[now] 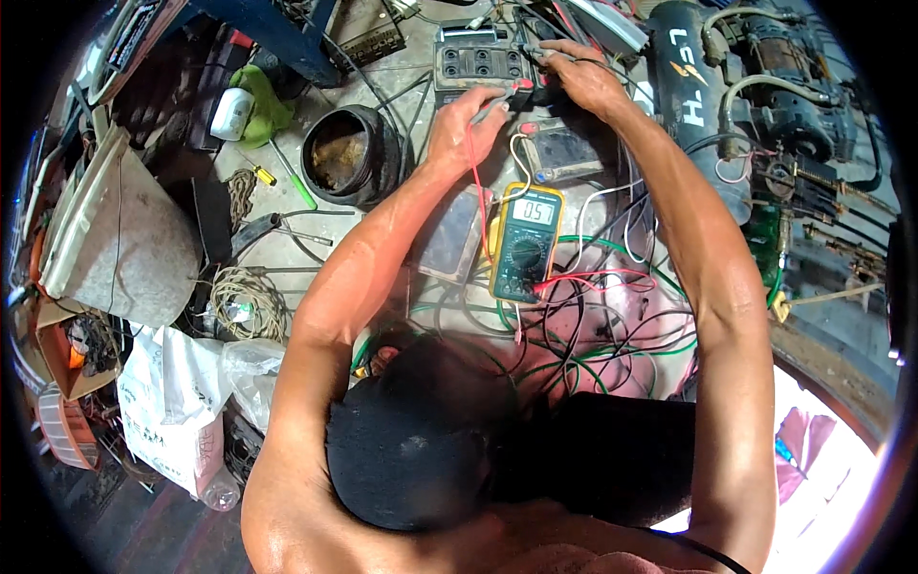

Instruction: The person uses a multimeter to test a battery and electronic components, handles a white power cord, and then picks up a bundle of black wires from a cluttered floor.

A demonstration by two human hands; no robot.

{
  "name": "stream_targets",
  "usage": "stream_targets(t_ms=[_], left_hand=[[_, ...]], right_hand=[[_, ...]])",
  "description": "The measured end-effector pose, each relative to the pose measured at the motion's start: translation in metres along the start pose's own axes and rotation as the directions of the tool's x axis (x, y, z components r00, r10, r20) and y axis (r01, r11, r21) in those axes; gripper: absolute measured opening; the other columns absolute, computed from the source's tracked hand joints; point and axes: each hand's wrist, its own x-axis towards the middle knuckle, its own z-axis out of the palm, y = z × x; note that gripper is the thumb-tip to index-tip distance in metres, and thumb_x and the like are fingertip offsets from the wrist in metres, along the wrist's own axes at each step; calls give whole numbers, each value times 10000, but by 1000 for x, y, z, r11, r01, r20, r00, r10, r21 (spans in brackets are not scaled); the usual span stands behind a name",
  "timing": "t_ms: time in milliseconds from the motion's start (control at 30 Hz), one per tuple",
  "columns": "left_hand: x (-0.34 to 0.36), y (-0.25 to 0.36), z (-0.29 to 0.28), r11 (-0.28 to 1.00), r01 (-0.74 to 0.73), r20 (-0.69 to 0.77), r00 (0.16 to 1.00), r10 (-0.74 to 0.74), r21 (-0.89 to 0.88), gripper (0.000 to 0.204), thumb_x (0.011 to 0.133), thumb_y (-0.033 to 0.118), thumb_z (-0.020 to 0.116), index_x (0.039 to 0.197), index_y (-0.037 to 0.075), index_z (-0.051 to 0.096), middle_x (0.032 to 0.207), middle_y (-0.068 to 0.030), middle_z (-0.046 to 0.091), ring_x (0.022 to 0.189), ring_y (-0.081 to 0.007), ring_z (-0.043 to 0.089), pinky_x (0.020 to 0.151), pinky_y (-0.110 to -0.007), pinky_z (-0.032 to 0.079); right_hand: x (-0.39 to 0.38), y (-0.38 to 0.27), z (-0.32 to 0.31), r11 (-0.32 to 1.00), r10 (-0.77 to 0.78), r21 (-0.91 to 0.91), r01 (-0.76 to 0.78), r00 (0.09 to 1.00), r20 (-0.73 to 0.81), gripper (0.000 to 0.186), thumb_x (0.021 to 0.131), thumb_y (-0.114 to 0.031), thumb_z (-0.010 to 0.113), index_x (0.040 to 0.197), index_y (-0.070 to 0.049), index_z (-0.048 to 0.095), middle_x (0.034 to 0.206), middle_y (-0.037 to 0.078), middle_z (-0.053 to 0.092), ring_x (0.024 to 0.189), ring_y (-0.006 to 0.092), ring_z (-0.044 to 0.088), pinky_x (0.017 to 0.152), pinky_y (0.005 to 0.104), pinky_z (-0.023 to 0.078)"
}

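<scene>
Past the far ends of my arms stands a dark battery [483, 62] with several round caps on top. My left hand [466, 129] is closed on a test probe, and its red lead [478, 206] runs down to a yellow-edged multimeter [528, 244] with a lit display. The probe tip is close to the battery's near right corner, by a red terminal; contact cannot be made out. My right hand [591, 86] pinches a thin dark probe at the battery's right side. Two smaller batteries lie nearer me, one dark battery [571, 153] and one grey battery [448, 234].
Tangled cables [593, 335] cover the floor around the multimeter. On the left are a round black pot [344, 153], a green screwdriver [294, 177], a whitish bucket [129, 230] and a white sack [172, 392]. A black cylindrical tank [693, 105] with machinery stands on the right.
</scene>
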Motion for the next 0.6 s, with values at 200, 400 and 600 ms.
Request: stream_targets(t_ms=[200,400,600], left_hand=[[6,4,-3,997,-45,10,999,44,55,242,967,166,669,1150,12,704,1020,-162,753,956,-217,725,861,-333,542],[8,15,-6,998,-12,46,999,9,67,253,962,162,666,1160,9,700,1031,-176,743,960,-259,727,859,-345,541],[9,11,-3,995,-33,46,999,29,92,253,959,161,667,1161,11,696,1034,-181,741,962,-279,730,859,-355,545]], right_hand=[[-2,-5,-1,1000,23,18,-23,1000,-20,433,966,-406,562,1296,-161,699,1331,149,677,1237,372,620,1071,403,461],[-5,-10,-3,999,-19,-43,18,1000,-14,417,975,-373,548,1288,-142,699,1355,118,669,1254,356,608,1082,401,451],[-5,-6,-1,999,-30,-35,30,999,-12,398,987,-346,538,1280,-131,700,1371,105,660,1258,346,605,1089,403,445]])
